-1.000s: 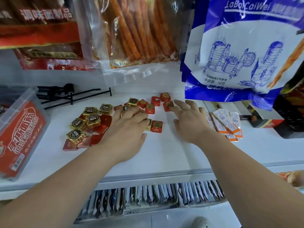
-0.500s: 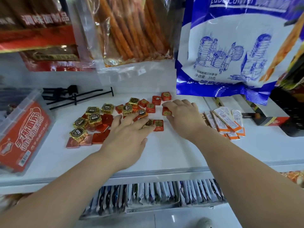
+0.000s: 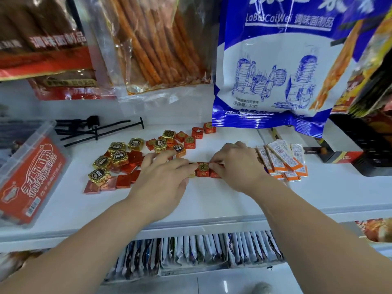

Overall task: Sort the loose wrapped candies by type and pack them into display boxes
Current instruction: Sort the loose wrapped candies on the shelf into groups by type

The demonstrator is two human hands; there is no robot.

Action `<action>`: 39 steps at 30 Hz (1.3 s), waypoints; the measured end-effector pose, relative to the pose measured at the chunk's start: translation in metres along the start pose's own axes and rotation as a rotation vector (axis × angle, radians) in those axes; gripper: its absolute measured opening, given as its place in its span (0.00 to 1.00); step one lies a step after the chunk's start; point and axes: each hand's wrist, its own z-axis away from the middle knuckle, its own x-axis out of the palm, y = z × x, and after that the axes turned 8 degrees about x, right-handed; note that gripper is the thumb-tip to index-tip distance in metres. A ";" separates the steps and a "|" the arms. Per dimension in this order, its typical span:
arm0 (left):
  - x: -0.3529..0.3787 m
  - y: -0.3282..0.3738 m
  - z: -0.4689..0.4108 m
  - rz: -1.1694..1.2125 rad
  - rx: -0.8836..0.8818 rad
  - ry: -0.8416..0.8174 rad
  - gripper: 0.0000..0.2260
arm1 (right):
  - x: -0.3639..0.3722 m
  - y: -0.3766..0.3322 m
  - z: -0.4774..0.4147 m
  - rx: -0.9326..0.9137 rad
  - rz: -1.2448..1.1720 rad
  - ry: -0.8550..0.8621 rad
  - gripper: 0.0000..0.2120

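Loose wrapped candies lie on a white shelf (image 3: 212, 200): gold-foil squares (image 3: 120, 156), flat red squares (image 3: 127, 179) and red cubes with gold labels (image 3: 188, 142). Between my hands sits a small cluster of red cubes (image 3: 202, 169). My left hand (image 3: 163, 179) rests palm down with its fingertips against the cluster's left side. My right hand (image 3: 237, 166) pinches the cluster's right side with curled fingers. A clear display box with a red label (image 3: 29, 177) stands at the left edge.
Orange-and-white sachets (image 3: 282, 162) lie just right of my right hand. Black metal hooks (image 3: 95, 130) rest at the back left. Large snack bags (image 3: 271, 66) hang over the shelf's rear. A dark box (image 3: 339, 155) stands at the far right. Packets fill the lower shelf (image 3: 201, 253).
Both hands drew back toward the shelf's front and came together. Red cubes that lay apart near the fingertips now sit bunched between them.
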 end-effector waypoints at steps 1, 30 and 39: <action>-0.002 -0.003 -0.001 0.006 -0.030 0.024 0.16 | 0.002 -0.001 0.000 -0.004 -0.013 0.012 0.10; -0.002 -0.040 -0.038 -0.015 -0.284 -0.037 0.13 | -0.015 -0.001 -0.012 -0.050 -0.151 -0.169 0.21; -0.009 -0.091 -0.083 0.032 -0.293 -0.345 0.20 | -0.007 -0.022 -0.066 0.001 -0.007 -0.212 0.20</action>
